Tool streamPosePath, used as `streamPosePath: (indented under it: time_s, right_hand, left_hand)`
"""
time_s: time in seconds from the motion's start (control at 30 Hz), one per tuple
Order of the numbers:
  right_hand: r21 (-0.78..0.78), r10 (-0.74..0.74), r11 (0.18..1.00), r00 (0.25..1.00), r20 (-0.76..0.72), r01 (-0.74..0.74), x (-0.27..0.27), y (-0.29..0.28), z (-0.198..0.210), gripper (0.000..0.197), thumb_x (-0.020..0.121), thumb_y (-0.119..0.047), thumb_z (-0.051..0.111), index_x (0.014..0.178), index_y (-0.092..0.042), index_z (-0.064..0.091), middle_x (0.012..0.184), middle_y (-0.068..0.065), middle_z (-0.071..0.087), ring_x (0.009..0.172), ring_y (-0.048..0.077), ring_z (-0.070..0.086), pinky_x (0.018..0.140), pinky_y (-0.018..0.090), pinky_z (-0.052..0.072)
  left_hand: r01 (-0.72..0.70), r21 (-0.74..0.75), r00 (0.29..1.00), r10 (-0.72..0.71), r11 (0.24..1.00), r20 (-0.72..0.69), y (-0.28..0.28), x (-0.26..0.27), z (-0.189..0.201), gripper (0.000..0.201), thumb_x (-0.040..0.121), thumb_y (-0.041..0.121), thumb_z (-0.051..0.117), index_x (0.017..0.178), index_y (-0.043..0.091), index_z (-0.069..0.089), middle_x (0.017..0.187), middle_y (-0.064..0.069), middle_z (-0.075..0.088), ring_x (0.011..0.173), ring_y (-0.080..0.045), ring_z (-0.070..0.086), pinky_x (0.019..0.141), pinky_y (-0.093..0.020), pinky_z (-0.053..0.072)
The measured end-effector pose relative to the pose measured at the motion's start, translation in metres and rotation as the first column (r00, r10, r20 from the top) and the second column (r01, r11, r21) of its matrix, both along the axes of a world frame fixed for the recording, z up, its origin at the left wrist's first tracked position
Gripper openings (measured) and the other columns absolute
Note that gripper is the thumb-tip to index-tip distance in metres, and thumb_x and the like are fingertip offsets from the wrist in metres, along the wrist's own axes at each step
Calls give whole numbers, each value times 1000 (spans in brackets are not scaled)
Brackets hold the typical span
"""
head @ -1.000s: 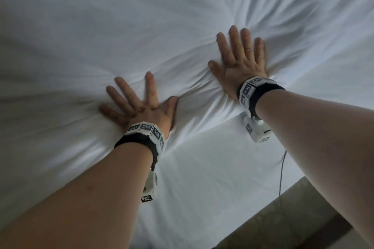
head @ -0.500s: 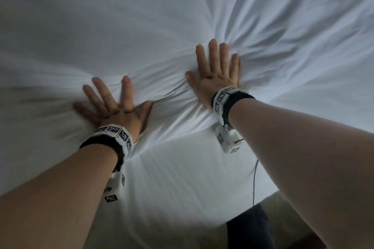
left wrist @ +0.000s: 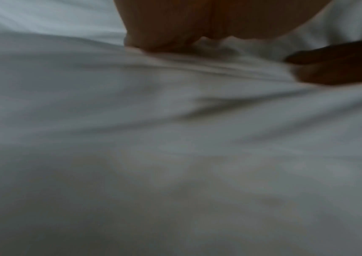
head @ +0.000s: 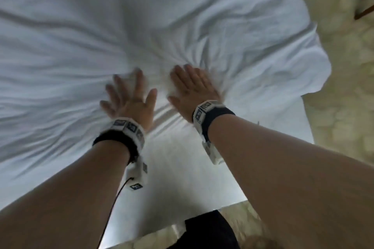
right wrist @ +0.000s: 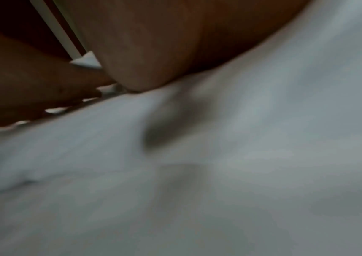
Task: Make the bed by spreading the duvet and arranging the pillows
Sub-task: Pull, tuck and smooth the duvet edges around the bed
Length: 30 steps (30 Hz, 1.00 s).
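**Two Flat Hands on the White Duvet**

The left hand lay flat on the white duvet, palm down. Its fingers were straight and spread apart, pointing to about 12 o'clock. The thumb stuck out toward 2 o'clock. It held nothing; it only pressed on the cloth. The hand looked blurry.

The right hand lay flat just beside it, at 3 o'clock from the left hand. Its fingers were straight and close together, pointing to about 11 o'clock. It held nothing too and pressed on the duvet.

Folds ran out from both hands like rays. The duvet covered the bed, and one corner hung over the edge at 3 o'clock, above the floor.

In the wrist views the palms pressed the cloth, but the fingers did not show clearly.
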State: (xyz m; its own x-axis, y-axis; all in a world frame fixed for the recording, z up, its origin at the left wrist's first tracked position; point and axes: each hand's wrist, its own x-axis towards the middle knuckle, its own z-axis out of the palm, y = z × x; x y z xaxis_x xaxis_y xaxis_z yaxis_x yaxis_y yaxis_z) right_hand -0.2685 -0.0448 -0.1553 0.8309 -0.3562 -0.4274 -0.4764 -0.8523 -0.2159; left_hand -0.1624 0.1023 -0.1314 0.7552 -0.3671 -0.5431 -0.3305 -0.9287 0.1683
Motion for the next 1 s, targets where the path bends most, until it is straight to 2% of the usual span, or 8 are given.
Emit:
streamPosePath:
  time_s: [0.07, 0.13, 0.2, 0.47, 0.73, 0.83, 0.9, 1.0]
  right_hand:
    - [-130, -75, 989, 997, -24, 71, -47, -52, 3, 73, 99, -67, 10, 160, -33, -9, 166, -14, -19, 153, 15, -19, 123, 40, -15]
    - [-170, -191, 970, 976, -102, 172, -93, -105, 3, 76, 95, -72, 5, 158, -36, -15, 165, -14, -24, 152, 17, -23, 123, 46, -14]
    - [-147, -273, 957, 944, -182, 249, -124, -142, -1, 78, 93, -74, 5, 158, -36, -17, 164, -12, -27, 151, 17, -26, 123, 47, -13]
    - [33, -220, 972, 950, -220, 232, -127, -160, -31, 82, 95, -69, 16, 157, -32, -22, 162, -7, -34, 148, 17, -33, 121, 47, -18]
    - [121, -51, 989, 957, -286, 89, -117, -184, -32, 90, 96, -66, 31, 157, -25, -22, 163, 1, -31, 152, 25, -24, 123, 48, -11]
    - [178, 47, 984, 960, -277, 3, -119, -193, -29, 90, 96, -58, 37, 158, -25, -18, 165, 3, -28, 153, 27, -20, 122, 48, -7]
    - [238, 184, 965, 936, -300, -113, -121, -213, -16, 88, 97, -54, 39, 158, -27, -19, 164, 3, -30, 153, 27, -19, 123, 47, -3]
    - [323, 472, 871, 812, -343, -370, -114, -258, -5, 86, 99, -47, 45, 158, -34, -18, 164, -1, -31, 154, 25, -15, 125, 46, 7]
  left_hand:
    - [60, -13, 994, -61, 998, -95, -64, -56, -2, 64, 96, 76, 16, 149, 62, -16, 166, 0, -31, 153, -33, -27, 115, -71, -12]
    - [-12, -11, 987, 10, 1000, -162, -108, -100, -6, 73, 90, 82, 12, 151, 57, -20, 164, -3, -35, 151, -33, -32, 111, -74, -14]
    - [-128, -22, 982, 123, 992, -142, -130, -124, -13, 82, 86, 83, 11, 154, 49, -21, 164, -7, -35, 150, -34, -33, 109, -76, -14]
    - [-171, 38, 984, 169, 984, 55, -144, -136, -57, 89, 84, 83, 9, 154, 41, -26, 163, -20, -33, 148, -41, -34, 106, -79, -13]
    - [-223, 215, 974, 224, 951, 23, -160, -130, -51, 87, 80, 84, -1, 151, 43, -31, 158, -15, -42, 144, -38, -42, 107, -78, -17]
    - [-331, 279, 941, 338, 902, 25, -171, -137, -42, 85, 83, 82, 3, 152, 44, -28, 161, -12, -40, 147, -34, -39, 111, -74, -18]
    - [-482, 219, 874, 485, 848, 44, -190, -156, -39, 78, 89, 75, 7, 155, 45, -22, 165, -10, -32, 150, -30, -33, 115, -70, -14]
    - [-721, 110, 688, 726, 684, -3, -228, -196, -35, 70, 95, 68, 16, 155, 50, -16, 167, -2, -28, 152, -23, -31, 120, -64, -9]
